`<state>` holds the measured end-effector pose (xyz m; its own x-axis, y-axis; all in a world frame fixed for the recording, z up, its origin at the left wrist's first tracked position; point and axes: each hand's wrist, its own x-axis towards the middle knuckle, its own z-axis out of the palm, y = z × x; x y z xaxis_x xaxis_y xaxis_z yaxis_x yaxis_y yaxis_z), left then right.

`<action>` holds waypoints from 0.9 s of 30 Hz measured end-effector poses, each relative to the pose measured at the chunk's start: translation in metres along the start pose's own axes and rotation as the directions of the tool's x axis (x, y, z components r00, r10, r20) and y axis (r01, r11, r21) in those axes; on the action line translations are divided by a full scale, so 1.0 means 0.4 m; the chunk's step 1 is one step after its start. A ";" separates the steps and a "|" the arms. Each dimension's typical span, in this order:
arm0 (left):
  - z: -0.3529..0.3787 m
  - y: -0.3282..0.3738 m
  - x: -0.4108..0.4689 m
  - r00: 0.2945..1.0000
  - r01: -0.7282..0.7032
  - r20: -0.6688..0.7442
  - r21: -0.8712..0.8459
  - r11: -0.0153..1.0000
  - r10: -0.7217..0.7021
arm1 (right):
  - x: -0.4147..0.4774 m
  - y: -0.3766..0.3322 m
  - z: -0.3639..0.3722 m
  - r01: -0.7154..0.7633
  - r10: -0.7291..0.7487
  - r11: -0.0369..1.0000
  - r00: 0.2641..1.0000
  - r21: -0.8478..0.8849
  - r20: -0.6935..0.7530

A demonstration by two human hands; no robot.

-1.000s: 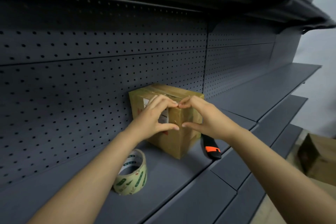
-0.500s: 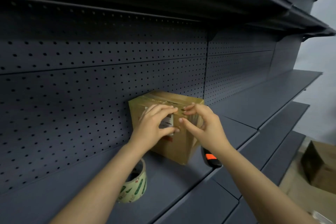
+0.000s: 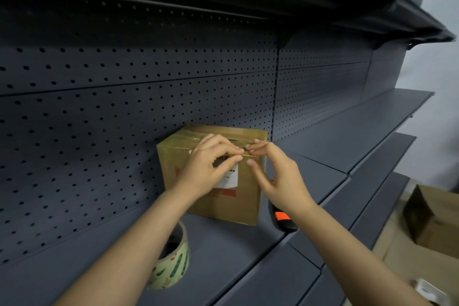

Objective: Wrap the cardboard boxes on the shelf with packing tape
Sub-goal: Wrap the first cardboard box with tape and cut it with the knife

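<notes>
**One box taped on top, hands at its front edge**

The cardboard box (image 3: 244, 202) stands on the shelf (image 3: 223, 263), close to the perforated back wall (image 3: 99, 131). Shiny tape already crosses its top. The left hand (image 3: 206, 171) and the right hand (image 3: 280, 176) meet at the upper front edge, with curved fingers and the tips on the cardboard. I cannot tell if they pinch a tape end or only press it. The tape roll (image 3: 173, 266) and a cutter (image 3: 283, 218) lie beside the box. I judge the wrapping is only partly done, as I see no tape lower on the front face.

tape roll (image 3: 173, 264) half behind left forearm (image 3: 139, 243); cutter (image 3: 282, 217) partly hidden by right wrist (image 3: 298, 200); box label (image 3: 229, 179) print illegible.
</notes>
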<state>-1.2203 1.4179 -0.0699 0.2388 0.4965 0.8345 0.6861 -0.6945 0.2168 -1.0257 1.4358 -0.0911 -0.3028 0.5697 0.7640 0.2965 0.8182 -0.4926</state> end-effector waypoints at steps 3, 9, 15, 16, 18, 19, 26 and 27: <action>-0.010 0.000 0.006 0.996 0.027 0.087 0.006 1.000 -0.027 | 0.010 0.001 -0.015 0.028 -0.028 1.000 0.999 -0.001 0.033; -0.033 0.018 0.008 0.985 0.139 0.114 -0.063 0.988 -0.131 | 0.007 -0.026 -0.024 -0.120 0.108 0.983 0.990 0.140 0.092; -0.120 0.006 -0.033 0.807 0.583 -0.211 0.130 0.802 -0.552 | 0.013 -0.082 -0.011 -0.574 0.589 0.780 0.808 0.251 0.018; -0.135 -0.006 -0.038 0.710 0.700 -0.242 0.139 0.701 -0.661 | 0.019 -0.084 -0.006 -0.649 0.658 0.714 0.750 0.263 0.064; -0.156 -0.026 -0.045 0.532 0.846 -0.176 0.077 0.528 -0.828 | 0.036 -0.082 0.008 -0.734 0.739 0.611 0.663 0.297 0.117; -0.161 -0.031 -0.048 0.470 0.881 -0.112 0.010 0.472 -0.875 | 0.044 -0.081 0.013 -0.746 0.759 0.578 0.640 0.330 0.117; -0.186 0.026 -0.058 0.579 0.735 -0.127 -0.346 0.583 -0.805 | 0.038 -0.111 -0.055 -0.587 0.667 0.653 0.745 0.478 0.005; -0.187 0.039 -0.052 0.610 0.699 -0.134 -0.372 0.610 -0.781 | 0.039 -0.115 -0.078 -0.559 0.648 0.673 0.761 0.485 -0.023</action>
<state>-1.2660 1.3577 -0.0457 -0.4821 0.7754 0.4078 0.3301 -0.2704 0.9044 -1.0158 1.4045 -0.0436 -0.0169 0.9622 0.2717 -0.0704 0.2699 -0.9603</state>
